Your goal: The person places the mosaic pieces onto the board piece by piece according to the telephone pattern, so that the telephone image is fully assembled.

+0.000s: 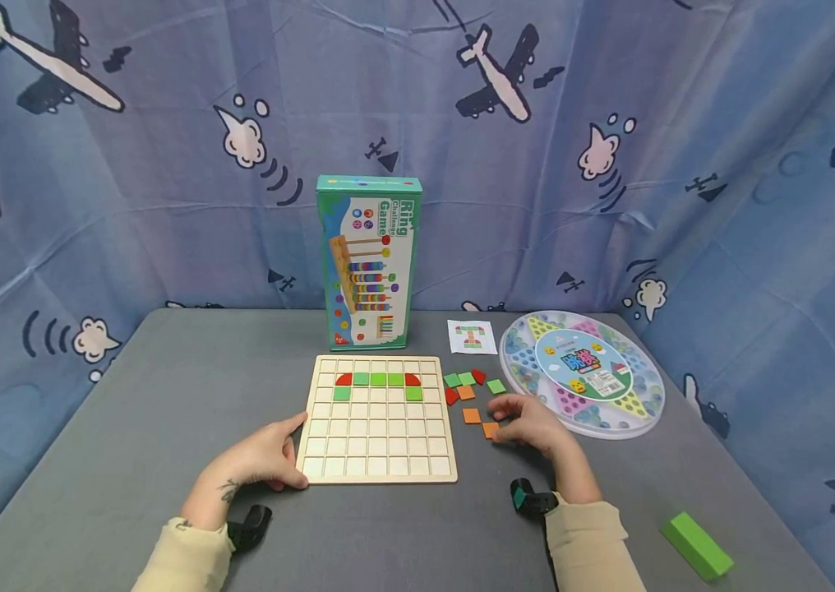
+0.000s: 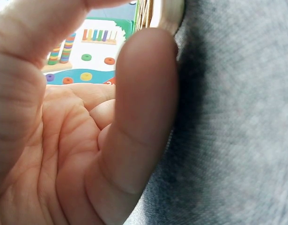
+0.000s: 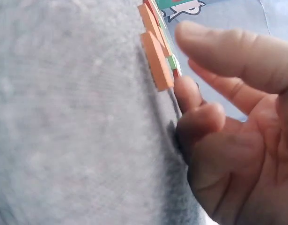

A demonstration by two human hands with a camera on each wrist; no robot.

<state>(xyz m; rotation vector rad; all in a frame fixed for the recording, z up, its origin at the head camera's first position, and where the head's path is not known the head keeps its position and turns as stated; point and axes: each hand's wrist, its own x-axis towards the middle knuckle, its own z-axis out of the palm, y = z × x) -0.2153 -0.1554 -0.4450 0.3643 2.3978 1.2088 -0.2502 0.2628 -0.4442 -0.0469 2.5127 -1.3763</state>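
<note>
A pale wooden grid board (image 1: 376, 448) lies flat on the table, with several red and green tiles in its upper cells. My left hand (image 1: 260, 456) touches the board's left edge with fingertips and thumb, the thumb at the near corner. In the left wrist view the thumb (image 2: 146, 89) meets the board's edge. Right of the board, my right hand (image 1: 536, 427) hovers low with thumb and fingers apart, holding nothing. An orange tile (image 1: 490, 431) lies right at its fingertips. Another orange tile (image 1: 471, 416) is just beyond.
Loose green tiles (image 1: 467, 378) and red tiles (image 1: 451, 396) lie beside the board. A pattern card (image 1: 472, 337) sits behind them. A round Chinese-checkers board (image 1: 610, 419) is at the right. A tall game box (image 1: 369, 271) stands behind, and a green block (image 1: 697, 545) lies front right.
</note>
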